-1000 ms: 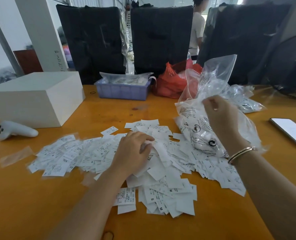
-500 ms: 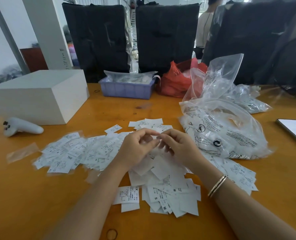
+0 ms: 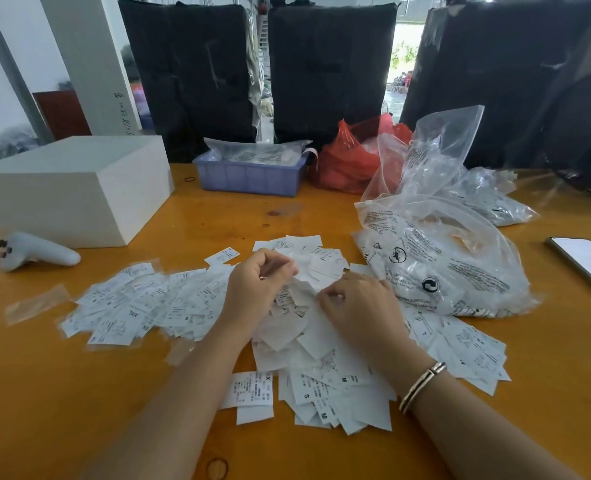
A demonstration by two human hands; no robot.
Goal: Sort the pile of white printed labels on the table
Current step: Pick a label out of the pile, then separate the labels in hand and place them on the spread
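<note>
My left hand (image 3: 257,289) pinching labels (image 3: 325,368), right hand (image 3: 359,306) curled on the pile, grip unclear to me, clear plastic bag (image 3: 439,265) crowding the right, white box (image 3: 72,188) and handheld controller (image 3: 37,252) left, phone (image 3: 585,261) far right

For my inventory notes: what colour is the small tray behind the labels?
Light purple-blue tray, best seen in the head view.

Scene in bright, even daylight. Light enters from the open doorway (image 3: 399,60) behind the black bundles (image 3: 190,74), where the outdoors is overexposed. The orange counter (image 3: 44,393) carries a soft sheen and only faint shadows beneath the forearms. The clear plastic bag (image 3: 436,265) shows white glare along its folds. Wide-angle distortion bends the pillar (image 3: 93,64) and the frame's edges. Both hands are slightly motion-blurred; small print on the labels (image 3: 131,306) is mostly unreadable.
</note>
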